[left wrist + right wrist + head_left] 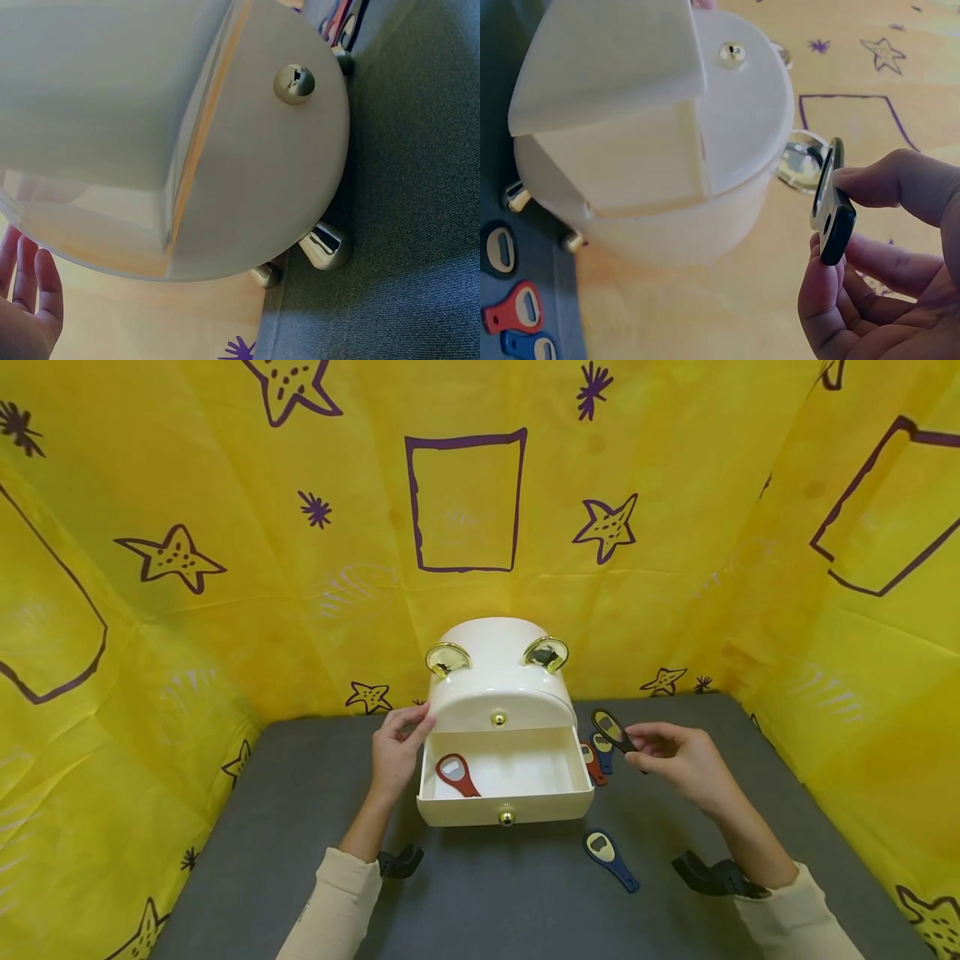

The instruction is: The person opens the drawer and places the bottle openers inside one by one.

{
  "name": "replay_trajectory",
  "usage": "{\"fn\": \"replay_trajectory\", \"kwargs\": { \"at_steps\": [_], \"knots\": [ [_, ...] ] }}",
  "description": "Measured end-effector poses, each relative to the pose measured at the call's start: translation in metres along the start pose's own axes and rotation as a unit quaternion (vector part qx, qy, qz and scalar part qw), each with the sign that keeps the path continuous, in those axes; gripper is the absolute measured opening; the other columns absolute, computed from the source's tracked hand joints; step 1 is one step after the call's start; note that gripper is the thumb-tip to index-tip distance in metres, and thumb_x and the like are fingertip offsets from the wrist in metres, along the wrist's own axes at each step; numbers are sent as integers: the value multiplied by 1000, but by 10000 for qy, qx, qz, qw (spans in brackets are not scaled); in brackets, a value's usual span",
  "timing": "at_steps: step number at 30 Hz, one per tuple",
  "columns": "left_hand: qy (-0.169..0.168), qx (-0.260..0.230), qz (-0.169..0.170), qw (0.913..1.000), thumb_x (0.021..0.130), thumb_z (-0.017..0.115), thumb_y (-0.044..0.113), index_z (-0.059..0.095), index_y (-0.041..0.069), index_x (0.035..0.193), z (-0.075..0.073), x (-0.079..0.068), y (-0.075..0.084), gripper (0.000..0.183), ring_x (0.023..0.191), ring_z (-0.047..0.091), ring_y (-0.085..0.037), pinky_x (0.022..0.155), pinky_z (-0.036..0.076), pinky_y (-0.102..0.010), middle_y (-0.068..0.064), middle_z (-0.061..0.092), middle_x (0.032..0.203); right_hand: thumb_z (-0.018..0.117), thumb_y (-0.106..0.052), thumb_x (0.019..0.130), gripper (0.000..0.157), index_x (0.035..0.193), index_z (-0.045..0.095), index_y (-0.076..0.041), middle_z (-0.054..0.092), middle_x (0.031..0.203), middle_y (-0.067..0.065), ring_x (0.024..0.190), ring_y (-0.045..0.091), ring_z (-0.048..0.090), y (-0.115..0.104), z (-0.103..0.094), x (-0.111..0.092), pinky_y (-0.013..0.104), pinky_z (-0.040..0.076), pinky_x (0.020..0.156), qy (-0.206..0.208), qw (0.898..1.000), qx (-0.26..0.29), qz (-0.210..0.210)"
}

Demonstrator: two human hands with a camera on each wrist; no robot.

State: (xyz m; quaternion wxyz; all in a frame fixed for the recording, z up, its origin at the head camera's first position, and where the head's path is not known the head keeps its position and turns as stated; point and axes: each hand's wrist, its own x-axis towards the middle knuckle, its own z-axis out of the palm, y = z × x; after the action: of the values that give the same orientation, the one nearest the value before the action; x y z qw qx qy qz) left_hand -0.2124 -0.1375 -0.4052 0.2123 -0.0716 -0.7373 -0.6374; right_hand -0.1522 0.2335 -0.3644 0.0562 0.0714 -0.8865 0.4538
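A black bottle opener (613,732) is pinched between the thumb and fingers of my right hand (678,760), right of the white box (498,677). The lower drawer (517,808) is pulled out, and a red bottle opener (454,774) lies at its left side. My left hand (397,747) rests at the box's left edge; in the left wrist view its fingers (49,289) look fairly straight. Beside the drawer's right wall lie another red bottle opener (596,768) and a blue bottle opener (603,752). A second blue bottle opener (611,860) lies nearer the front.
The box has round gold-rimmed eyes (546,653), an upper drawer knob (498,719) and short metallic feet (326,246). It stands on a dark grey table (315,793). Yellow patterned cloth (465,502) closes in the back and both sides.
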Motion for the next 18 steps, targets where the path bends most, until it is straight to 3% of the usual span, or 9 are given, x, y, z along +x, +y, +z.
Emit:
{"fn": "replay_trajectory", "kwargs": {
  "at_steps": [18],
  "knots": [
    [-18, 103, -94, 9999, 86, 72, 4, 70, -8, 109, 0, 1, 1, 26, 93, 55, 4, 75, 48, -11, -25, 64, 110, 75, -7, 83, 30, 110, 69, 3, 68, 88, 12, 73, 6, 57, -23, 5, 14, 18, 52, 64, -106, 9992, -61, -389]
  ]
}}
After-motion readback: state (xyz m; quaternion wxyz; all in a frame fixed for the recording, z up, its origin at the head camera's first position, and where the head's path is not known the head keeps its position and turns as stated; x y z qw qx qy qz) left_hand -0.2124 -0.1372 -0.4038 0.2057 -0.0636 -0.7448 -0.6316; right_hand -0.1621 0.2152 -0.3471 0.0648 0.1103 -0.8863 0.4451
